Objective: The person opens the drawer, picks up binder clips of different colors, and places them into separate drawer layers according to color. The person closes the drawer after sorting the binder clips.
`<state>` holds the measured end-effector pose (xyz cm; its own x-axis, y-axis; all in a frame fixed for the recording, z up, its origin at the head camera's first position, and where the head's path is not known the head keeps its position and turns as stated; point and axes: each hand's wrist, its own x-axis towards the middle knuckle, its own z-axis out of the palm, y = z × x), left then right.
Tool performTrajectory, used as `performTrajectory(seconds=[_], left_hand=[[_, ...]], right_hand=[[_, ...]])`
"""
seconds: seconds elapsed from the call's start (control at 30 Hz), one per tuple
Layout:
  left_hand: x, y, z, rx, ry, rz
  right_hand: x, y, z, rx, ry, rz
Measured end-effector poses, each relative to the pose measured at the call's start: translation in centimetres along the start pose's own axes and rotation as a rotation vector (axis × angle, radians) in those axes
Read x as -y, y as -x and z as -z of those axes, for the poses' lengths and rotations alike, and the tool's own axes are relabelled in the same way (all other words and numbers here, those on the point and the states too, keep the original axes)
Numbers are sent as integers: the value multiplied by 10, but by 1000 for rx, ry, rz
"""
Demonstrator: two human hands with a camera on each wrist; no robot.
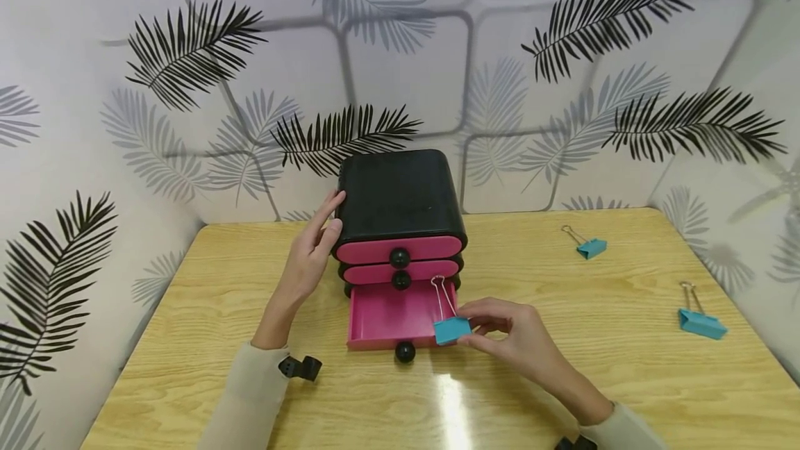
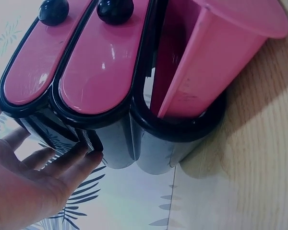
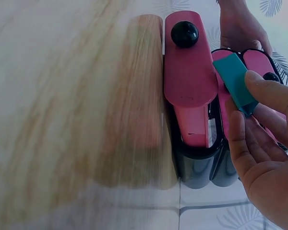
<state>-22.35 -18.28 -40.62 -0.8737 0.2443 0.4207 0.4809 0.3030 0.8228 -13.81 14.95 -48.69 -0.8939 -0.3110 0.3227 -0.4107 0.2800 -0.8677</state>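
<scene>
A black box with three pink drawers (image 1: 400,193) stands on the table, its bottom drawer (image 1: 387,314) pulled out. My left hand (image 1: 309,252) rests against the box's left side, fingers extended along it, as the left wrist view also shows. Between thumb and fingers my right hand (image 1: 515,339) pinches a teal binder clip (image 1: 453,330) by its end. The clip is over the right front part of the open drawer, its wire handles pointing up and back. In the right wrist view the same binder clip (image 3: 234,81) is between the right thumb and fingers.
Two more teal binder clips lie on the wooden table (image 1: 200,339) at the right: one farther back (image 1: 591,248), the other clip (image 1: 703,323) near the right edge. A leaf-patterned wall (image 1: 400,75) stands right behind the box.
</scene>
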Motion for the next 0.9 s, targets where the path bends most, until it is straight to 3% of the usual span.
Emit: performTrajectory(seconds=[0.13,0.43,0.9], left_hand=[[0,0,-1,-16,4,-4],[2,2,0,-27,9,-7],[2,2,0,-20,15,-12]], right_hand=[[1,0,-2,3,12,-23],[2,-5,-9,29,18,10],[2,-16,-15,68,6,-42]])
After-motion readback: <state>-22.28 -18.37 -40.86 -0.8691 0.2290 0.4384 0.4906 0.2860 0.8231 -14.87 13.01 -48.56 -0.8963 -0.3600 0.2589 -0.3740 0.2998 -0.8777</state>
